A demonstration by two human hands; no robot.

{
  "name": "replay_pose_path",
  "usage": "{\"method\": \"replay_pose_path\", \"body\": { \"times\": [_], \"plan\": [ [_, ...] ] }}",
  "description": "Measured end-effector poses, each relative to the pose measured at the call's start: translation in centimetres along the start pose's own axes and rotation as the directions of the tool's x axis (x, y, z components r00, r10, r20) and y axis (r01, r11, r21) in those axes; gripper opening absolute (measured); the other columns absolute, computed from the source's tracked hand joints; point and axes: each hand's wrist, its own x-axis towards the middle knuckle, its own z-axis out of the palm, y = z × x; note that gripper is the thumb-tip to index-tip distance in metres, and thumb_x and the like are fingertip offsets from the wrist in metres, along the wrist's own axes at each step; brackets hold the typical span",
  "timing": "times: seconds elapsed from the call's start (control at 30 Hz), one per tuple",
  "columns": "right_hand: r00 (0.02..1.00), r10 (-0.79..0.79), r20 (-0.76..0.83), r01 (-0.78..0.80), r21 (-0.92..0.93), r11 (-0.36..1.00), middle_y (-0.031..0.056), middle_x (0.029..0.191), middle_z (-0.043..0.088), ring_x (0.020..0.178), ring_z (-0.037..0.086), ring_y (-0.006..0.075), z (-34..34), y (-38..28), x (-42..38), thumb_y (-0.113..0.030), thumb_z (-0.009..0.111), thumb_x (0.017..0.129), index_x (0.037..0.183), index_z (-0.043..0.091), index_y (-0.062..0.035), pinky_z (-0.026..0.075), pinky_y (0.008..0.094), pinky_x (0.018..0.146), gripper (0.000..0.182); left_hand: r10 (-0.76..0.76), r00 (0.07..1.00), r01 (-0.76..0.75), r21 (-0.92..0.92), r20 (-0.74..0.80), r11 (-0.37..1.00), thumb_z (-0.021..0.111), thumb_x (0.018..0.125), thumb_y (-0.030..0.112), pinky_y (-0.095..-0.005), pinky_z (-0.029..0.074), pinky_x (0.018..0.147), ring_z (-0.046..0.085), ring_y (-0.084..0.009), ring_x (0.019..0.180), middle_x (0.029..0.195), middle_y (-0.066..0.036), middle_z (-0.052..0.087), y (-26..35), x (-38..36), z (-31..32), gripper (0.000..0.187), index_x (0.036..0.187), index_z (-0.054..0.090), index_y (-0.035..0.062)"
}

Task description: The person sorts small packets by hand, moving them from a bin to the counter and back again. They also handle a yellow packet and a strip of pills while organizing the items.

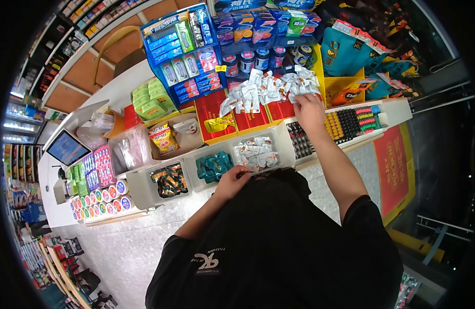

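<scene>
Small white wrapped packets (258, 88) lie in a loose heap on the red boxes (211, 114) at the back of the counter. My right hand (309, 109) reaches to the heap's right front edge, its fingers bent down against the packets; whether one is pinched is hidden. Closer to me, a clear plastic bin (276, 149) holds more white packets (255, 153). My left hand (234, 181) is at the bin's front left corner, fingers curled on its rim. Left of it are teal packets (213, 167) and dark wrapped packets (169, 180) in neighbouring bins.
A blue rack (183, 56) of gum and sweets stands behind the counter goods. Racks of small coloured items (345, 123) are on the right. Round tubs (101, 201) and a tablet screen (67, 147) sit at the left. Teal bags (348, 51) stand at back right.
</scene>
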Motion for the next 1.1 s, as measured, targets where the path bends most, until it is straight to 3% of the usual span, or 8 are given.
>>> {"method": "replay_pose_path", "body": {
  "times": [0.13,0.37,0.43,0.57,0.7,0.83,0.87,1.1],
  "plan": [
    [0.986,-0.061,-0.156,0.091,0.193,0.977,0.0055,0.089,0.065,0.085,0.061,0.0281,-1.4,-1.5,-1.1,-0.012,0.068,0.077,0.088,0.068,-0.0111,0.044,0.0416,0.074,0.011,-0.003,1.000,0.001,-0.081,-0.030,0.997,0.064,0.093,0.015,-0.0229,0.047,0.077,0.057,-0.0068,0.086,0.094,-0.001,0.064,-0.6,-0.4,0.7,0.021,0.108,0.062,0.0014],
    [0.981,-0.164,-0.106,0.195,0.519,0.832,0.0050,0.079,0.064,0.074,0.060,0.0272,-6.8,-7.8,-7.5,-0.007,0.070,0.072,0.083,0.065,-0.0120,0.045,0.0386,0.069,0.012,-0.019,1.000,0.015,-0.229,-0.017,0.973,0.061,0.095,0.020,-0.0263,0.048,0.081,0.061,-0.0119,0.090,0.099,-0.006,0.066,0.4,-0.2,2.3,0.026,0.112,0.062,0.0008],
    [0.975,-0.219,-0.034,0.201,0.554,0.808,0.0030,0.078,0.064,0.074,0.060,0.0262,-6.5,-8.5,-8.7,-0.009,0.072,0.072,0.085,0.066,-0.0125,0.046,0.0374,0.070,0.015,-0.071,0.988,0.144,-0.656,0.137,0.741,0.057,0.098,0.025,-0.0275,0.049,0.081,0.061,-0.0139,0.092,0.104,-0.007,0.065,4.1,0.2,2.8,0.030,0.117,0.059,0.0016],
    [0.885,-0.456,0.092,0.267,0.702,0.660,0.0054,0.089,0.066,0.083,0.063,0.0256,-5.9,-7.7,-8.1,-0.015,0.077,0.072,0.087,0.069,-0.0110,0.047,0.0375,0.075,0.017,-0.174,0.984,0.101,-0.742,-0.022,0.663,0.055,0.098,0.023,-0.0307,0.051,0.073,0.063,-0.0177,0.090,0.104,-0.008,0.063,4.7,4.0,5.0,0.033,0.125,0.052,0.0048],
    [0.938,-0.327,0.117,0.217,0.539,0.814,0.0101,0.106,0.066,0.097,0.062,0.0292,-4.3,-3.0,-4.3,-0.019,0.077,0.074,0.100,0.068,-0.0087,0.048,0.0403,0.083,0.030,-0.474,0.879,0.268,-0.764,-0.056,0.587,0.059,0.095,0.025,-0.0317,0.051,0.068,0.065,-0.0205,0.089,0.102,-0.009,0.064,4.7,4.8,5.4,0.035,0.123,0.052,0.0047],
    [0.975,-0.146,0.167,0.086,0.321,0.943,0.0107,0.113,0.064,0.105,0.059,0.0299,-2.3,0.3,-0.5,-0.023,0.071,0.078,0.111,0.065,-0.0074,0.045,0.0419,0.090,0.037,-0.418,0.908,0.242,-0.802,-0.011,0.546,0.061,0.094,0.030,-0.0396,0.051,0.083,0.062,-0.0277,0.107,0.127,-0.010,0.055,2.4,4.2,6.1,0.057,0.140,0.035,0.0089],
    [0.964,-0.148,0.219,0.086,0.269,0.959,0.0119,0.117,0.062,0.107,0.058,0.0305,-1.6,0.8,-0.3,-0.023,0.070,0.078,0.114,0.063,-0.0065,0.045,0.0426,0.091,0.040,-0.427,0.904,0.268,-0.809,0.023,0.524,0.062,0.094,0.030,-0.0417,0.047,0.095,0.054,-0.0307,0.121,0.144,-0.013,0.040,2.0,4.3,6.1,0.076,0.152,0.016,0.0116],
    [0.946,-0.200,0.253,0.140,0.238,0.961,0.0086,0.111,0.067,0.103,0.060,0.0296,-0.5,1.6,-0.1,-0.023,0.067,0.082,0.113,0.065,-0.0078,0.043,0.0426,0.089,0.035,-0.483,0.862,0.223,-0.743,-0.152,0.631,0.057,0.096,0.026,-0.0430,0.045,0.099,0.051,-0.0325,0.124,0.144,-0.014,0.041,3.3,2.4,8.8,0.078,0.155,0.008,0.0110]
  ]
}}
